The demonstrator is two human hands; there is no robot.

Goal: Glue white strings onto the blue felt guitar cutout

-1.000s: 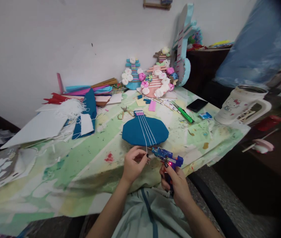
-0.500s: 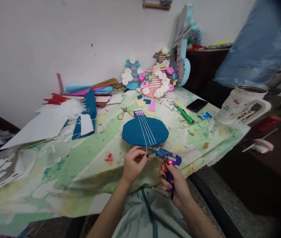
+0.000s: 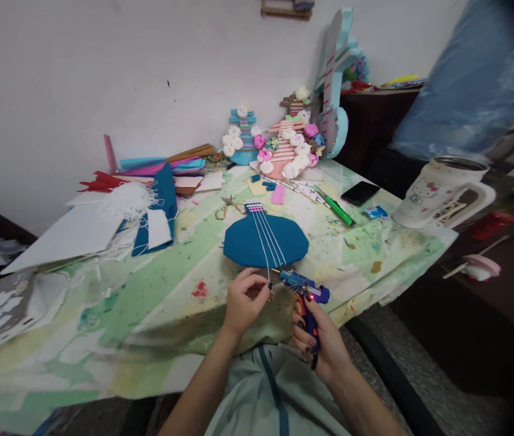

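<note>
A blue felt guitar-shaped body (image 3: 250, 245) lies flat on the paint-stained table (image 3: 148, 290), with white strings (image 3: 268, 233) running down its middle. My left hand (image 3: 244, 301) pinches the lower ends of the strings at the body's near edge. My right hand (image 3: 318, 339) grips a blue glue gun (image 3: 304, 284) by its handle. A small red light glows on the gun, and its nozzle points left at the string ends, close to my left fingertips.
Gold scissors (image 3: 227, 206), a green marker (image 3: 341, 212), a phone (image 3: 360, 192) and a white mug (image 3: 442, 191) sit behind and to the right. Flower-decorated craft pieces (image 3: 279, 148) lean on the wall. Paper and felt scraps (image 3: 115, 218) pile up at the left.
My right hand has dropped slightly and drawn the glue gun a little left, bringing its nozzle closer to the string ends. My left hand keeps its pinch.
</note>
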